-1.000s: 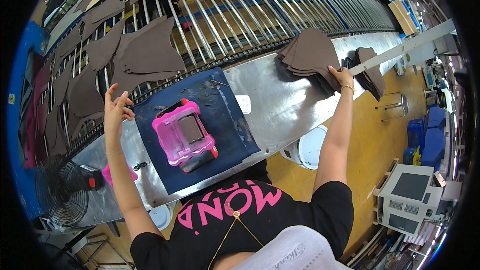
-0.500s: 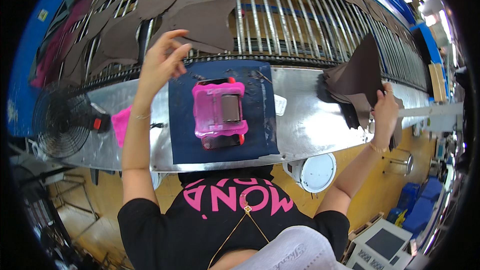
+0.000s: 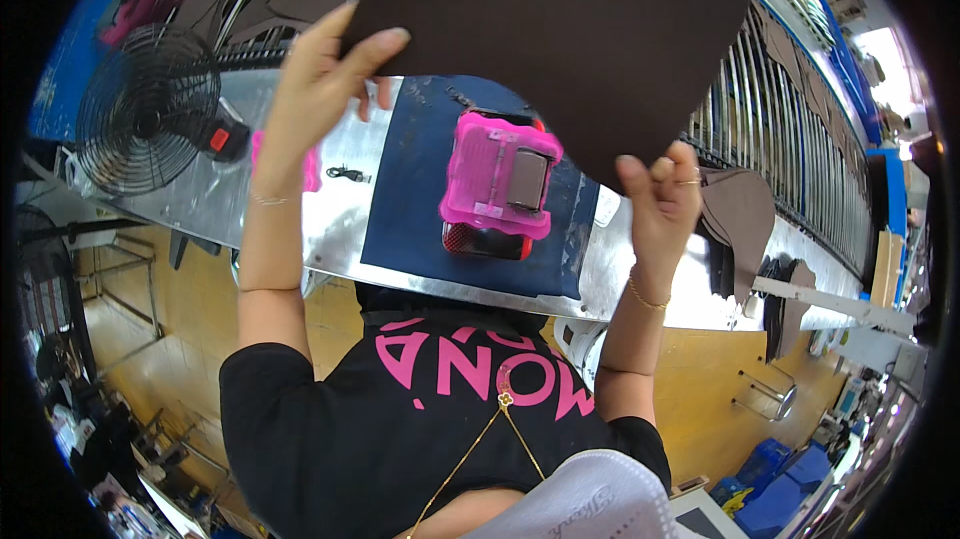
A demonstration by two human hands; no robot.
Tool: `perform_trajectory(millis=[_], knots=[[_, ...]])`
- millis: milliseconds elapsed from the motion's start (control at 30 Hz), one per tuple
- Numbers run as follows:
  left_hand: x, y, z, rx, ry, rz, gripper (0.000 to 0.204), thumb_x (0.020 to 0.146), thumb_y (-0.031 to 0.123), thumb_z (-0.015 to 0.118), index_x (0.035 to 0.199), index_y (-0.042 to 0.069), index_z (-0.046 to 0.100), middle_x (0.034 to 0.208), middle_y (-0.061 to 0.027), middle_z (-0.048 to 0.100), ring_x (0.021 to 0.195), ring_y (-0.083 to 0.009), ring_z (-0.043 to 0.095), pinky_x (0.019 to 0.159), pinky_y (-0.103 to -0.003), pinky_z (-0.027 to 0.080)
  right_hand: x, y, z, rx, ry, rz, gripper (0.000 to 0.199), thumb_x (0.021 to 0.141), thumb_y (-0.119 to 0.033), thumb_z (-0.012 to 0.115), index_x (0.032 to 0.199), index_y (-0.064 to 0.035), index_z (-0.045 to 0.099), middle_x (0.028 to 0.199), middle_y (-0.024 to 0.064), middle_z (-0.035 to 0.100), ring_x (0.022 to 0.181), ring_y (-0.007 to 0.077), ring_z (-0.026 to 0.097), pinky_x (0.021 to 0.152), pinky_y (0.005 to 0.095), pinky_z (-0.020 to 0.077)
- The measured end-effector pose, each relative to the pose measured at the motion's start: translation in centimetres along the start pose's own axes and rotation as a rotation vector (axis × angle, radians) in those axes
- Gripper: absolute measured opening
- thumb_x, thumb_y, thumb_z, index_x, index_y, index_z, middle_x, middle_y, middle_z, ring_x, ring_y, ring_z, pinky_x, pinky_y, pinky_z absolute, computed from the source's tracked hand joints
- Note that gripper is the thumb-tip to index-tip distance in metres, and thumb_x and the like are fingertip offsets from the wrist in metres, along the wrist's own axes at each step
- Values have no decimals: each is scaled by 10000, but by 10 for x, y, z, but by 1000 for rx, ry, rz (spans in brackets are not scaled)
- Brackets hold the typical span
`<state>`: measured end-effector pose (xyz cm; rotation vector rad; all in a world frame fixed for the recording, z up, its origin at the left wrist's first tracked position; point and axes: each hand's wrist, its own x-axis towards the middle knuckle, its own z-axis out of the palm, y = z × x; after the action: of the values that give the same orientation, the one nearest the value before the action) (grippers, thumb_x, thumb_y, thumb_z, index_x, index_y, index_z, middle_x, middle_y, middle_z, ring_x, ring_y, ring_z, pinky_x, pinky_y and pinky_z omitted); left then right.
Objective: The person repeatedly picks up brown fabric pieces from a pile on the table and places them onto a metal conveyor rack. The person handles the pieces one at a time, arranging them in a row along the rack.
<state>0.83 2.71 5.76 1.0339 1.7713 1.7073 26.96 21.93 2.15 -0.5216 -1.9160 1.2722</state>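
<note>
A large dark brown, flat, flexible sheet piece (image 3: 560, 29) is held up between my two hands, above the table and the rollers. My right hand (image 3: 662, 204) pinches its lower right corner between thumb and fingers. At the piece's left edge, my left hand (image 3: 315, 89) has its thumb over the front, with the other fingers partly hidden. Below the piece, a pink scalloped plastic frame (image 3: 470, 174) with a grey-brown block (image 3: 528, 179) set in it rests on a red and black base (image 3: 487, 241). That stands on a dark blue mat (image 3: 400, 229).
A stack of brown pieces (image 3: 740, 214) overhangs the metal table (image 3: 335, 234) at the right. Left stand a black wire fan (image 3: 150, 119), a pink cloth (image 3: 310, 167) and a short black cable (image 3: 350, 175). Beyond runs a roller conveyor (image 3: 790, 129) carrying more brown pieces.
My right hand has brought one brown piece from the right-hand stack up and leftward over the mat. My left hand, empty before, now meets its left edge. The view has shifted.
</note>
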Motion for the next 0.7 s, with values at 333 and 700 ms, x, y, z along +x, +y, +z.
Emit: perform_trajectory(millis=[333, 700], knots=[[-52, -3, -59, 204, 162, 47, 187, 882, 93, 612, 1039, -4, 580, 828, -61, 650, 637, -143, 671, 481, -179, 467, -6, 8, 53, -326, -191, -332, 126, 681, -27, 759, 698, -42, 635, 590, 69, 599, 529, 213, 542, 891, 386, 377], [-22, -26, 29, 583, -256, 204, 96, 811, 79, 627, 888, 26, 605, 769, -89, 574, 601, -249, 599, 533, -323, 473, -69, 54, -47, -509, -31, -74, 139, 726, 20, 744, 851, -19, 700, 860, 47, 688, 813, 128, 601, 782, 257, 446]])
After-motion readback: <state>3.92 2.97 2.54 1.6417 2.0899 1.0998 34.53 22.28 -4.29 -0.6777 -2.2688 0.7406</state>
